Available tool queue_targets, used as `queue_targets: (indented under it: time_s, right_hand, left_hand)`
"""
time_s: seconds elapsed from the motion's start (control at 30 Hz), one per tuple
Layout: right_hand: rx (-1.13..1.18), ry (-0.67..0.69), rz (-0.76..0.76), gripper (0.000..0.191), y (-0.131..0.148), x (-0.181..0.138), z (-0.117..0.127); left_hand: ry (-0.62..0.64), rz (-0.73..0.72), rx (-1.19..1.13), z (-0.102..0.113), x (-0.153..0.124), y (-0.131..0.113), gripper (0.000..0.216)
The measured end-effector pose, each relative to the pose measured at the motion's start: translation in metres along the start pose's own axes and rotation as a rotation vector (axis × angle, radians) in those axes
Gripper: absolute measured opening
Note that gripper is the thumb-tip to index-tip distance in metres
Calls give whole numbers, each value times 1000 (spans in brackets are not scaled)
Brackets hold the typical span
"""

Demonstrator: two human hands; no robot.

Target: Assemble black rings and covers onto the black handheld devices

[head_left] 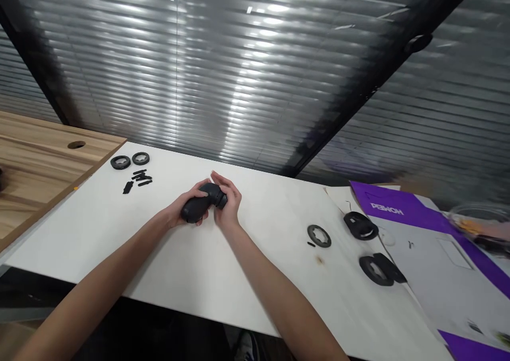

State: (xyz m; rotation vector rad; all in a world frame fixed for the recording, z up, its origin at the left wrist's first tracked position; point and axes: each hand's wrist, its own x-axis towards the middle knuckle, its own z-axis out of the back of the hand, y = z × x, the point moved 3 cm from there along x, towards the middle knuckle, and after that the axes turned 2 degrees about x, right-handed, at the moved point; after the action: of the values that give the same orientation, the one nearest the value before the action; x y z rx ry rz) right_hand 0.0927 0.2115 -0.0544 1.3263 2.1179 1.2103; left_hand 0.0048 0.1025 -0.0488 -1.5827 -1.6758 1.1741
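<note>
My left hand (186,206) and my right hand (229,204) together hold a black moulded plastic part (199,204) above the white tabletop (255,276). The part is rounded and elongated, with a wider end pressed under my right fingers. My left fingers wrap its lower body, and my right hand cups the far end. Part of it is hidden by my fingers. Its exact kind is hard to tell.
Two black rings (120,162) and several small black pieces (139,179) lie at the far left. To the right are a notched black ring (319,236), black housings (360,225), purple-printed cardboard (398,207) and a blurred glass bowl (478,223). A wooden table (40,164) adjoins at left.
</note>
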Motion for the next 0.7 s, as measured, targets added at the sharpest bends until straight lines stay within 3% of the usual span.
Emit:
queue_targets:
  time_s: [0.17, 0.33, 0.47, 0.7]
  right_hand:
    - [30, 31, -12, 27, -3, 3, 4]
    - [-90, 69, -94, 31, -7, 4, 5]
    - [-135, 124, -97, 30, -5, 3, 3]
    - [-103, 90, -80, 35, -4, 2, 6]
  left_hand:
    - [-16, -8, 0, 3, 0, -2, 94]
    - [-36, 30, 110, 2, -4, -4, 99]
    - [-21, 27, 74, -5, -6, -4, 101]
    - [-67, 24, 16, -21, -7, 2, 108]
